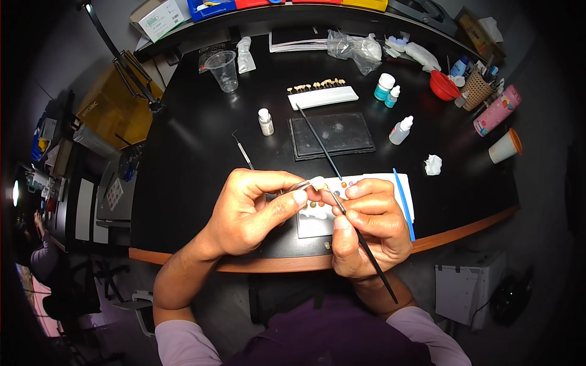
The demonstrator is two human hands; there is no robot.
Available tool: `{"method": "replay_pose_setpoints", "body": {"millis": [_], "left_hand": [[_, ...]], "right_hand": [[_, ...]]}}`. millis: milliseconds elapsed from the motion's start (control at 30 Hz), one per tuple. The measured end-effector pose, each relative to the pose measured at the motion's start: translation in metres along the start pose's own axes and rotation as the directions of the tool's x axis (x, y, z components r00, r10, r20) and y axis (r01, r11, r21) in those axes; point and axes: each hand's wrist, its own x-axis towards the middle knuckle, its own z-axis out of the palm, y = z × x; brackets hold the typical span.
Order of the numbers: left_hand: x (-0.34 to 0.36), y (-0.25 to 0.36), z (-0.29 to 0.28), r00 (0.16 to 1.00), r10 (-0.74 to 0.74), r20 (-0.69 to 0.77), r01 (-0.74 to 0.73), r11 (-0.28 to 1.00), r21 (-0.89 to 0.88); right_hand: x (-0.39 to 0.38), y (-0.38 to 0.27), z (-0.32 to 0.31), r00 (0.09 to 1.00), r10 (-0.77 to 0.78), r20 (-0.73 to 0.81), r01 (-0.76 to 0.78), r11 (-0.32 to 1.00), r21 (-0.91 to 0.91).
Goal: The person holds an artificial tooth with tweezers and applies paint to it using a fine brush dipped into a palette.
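Observation:
My left hand (244,213) is closed around a slim metal holder, perhaps tweezers, largely hidden by the fingers. At its tip sits a small whitish tooth-shaped piece (317,182), like a dental crown. Pinched in my right hand (377,219) is a thin black-handled brush (381,276), its tip at or very near the crown; contact is too small to tell. Both hands are raised over a white palette (314,228) with several coloured dabs, partly covered by my fingers. A folded white sheet (407,190) and a blue stick (403,204) lie beside my right hand.
Ahead lie a dark slab (351,135) with another brush (317,137) across it, a tooth shade guide (323,96) and a probe (243,151). Small bottles (265,123), a crumpled tissue (433,165), a plastic cup (224,73) and a red bowl (444,86) stand around.

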Motion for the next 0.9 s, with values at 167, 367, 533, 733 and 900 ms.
{"method": "replay_pose_setpoints", "body": {"millis": [167,367,533,733,900], "left_hand": [[0.0007,-0.0049,0.0032,0.996,0.063,-0.062,-0.060,0.997,0.057],[-0.0009,-0.0021,-0.0026,1.000,0.017,-0.013,-0.016,0.999,0.033],[0.0006,-0.0063,0.0017,0.992,0.108,-0.069,-0.100,0.989,0.110],[0.0010,-0.0075,0.0016,0.988,0.136,-0.076,-0.126,0.984,0.127],[0.0008,-0.0085,0.0000,0.985,0.158,-0.062,-0.148,0.978,0.149]], "right_hand": [[0.0013,-0.0010,-0.0011,1.000,-0.015,0.021,0.015,1.000,0.003],[0.0010,-0.0011,-0.0024,0.999,-0.012,0.031,0.011,1.000,0.015],[0.0011,-0.0018,-0.0022,1.000,-0.004,0.028,0.003,1.000,0.022],[0.0014,-0.0015,-0.0020,1.000,0.006,0.025,-0.007,1.000,0.023],[-0.0004,-0.0009,-0.0009,1.000,0.017,0.012,-0.017,0.999,0.034]]}}
